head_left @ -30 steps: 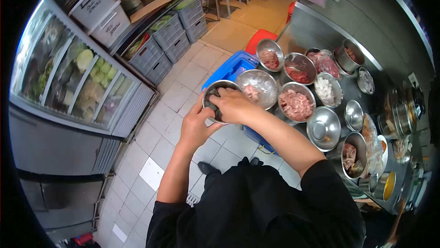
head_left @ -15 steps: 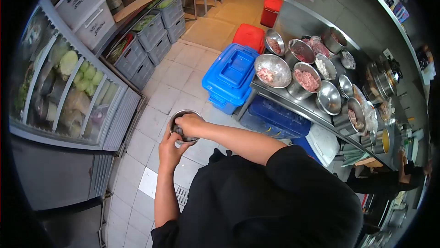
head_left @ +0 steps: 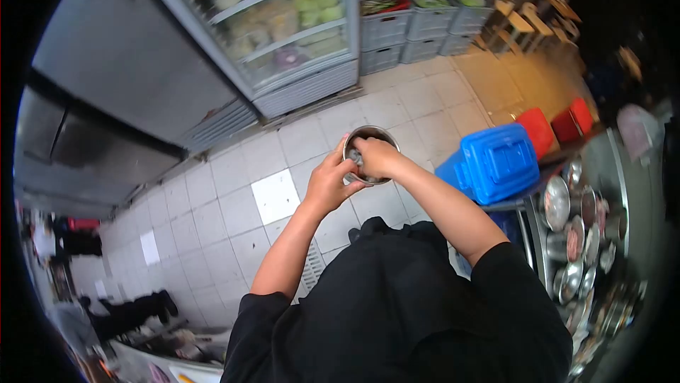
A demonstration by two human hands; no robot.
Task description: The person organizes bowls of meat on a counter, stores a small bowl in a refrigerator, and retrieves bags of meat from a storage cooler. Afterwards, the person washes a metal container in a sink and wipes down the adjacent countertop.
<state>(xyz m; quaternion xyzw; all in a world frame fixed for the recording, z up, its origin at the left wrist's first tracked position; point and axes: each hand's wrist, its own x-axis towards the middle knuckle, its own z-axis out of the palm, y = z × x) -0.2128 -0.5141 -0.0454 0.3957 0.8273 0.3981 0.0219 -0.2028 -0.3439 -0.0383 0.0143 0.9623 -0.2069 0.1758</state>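
A round metal bowl [head_left: 386,136] is held in front of my body, above the tiled floor. My left hand [head_left: 330,183] is closed on its near left side, with the thumb over the rim. My right hand [head_left: 380,159] reaches into the bowl from the right, its fingers curled together and their tips hidden inside. Small greyish pieces [head_left: 354,159] show in the bowl beside these fingers; their kind is too small to make out.
A glass-door fridge [head_left: 297,100] of vegetables and steel cabinets [head_left: 134,50] line the far side. Grey crates [head_left: 430,25] hold greens. To the right are a blue lidded bin [head_left: 499,163], red containers [head_left: 536,132] and a counter of metal bowls [head_left: 557,202]. People's dark-clothed legs [head_left: 134,314] appear at left.
My view has turned left, bringing more of the steel cabinets and other people into sight. The bowl is still in my left hand, and my right hand is still inside it.
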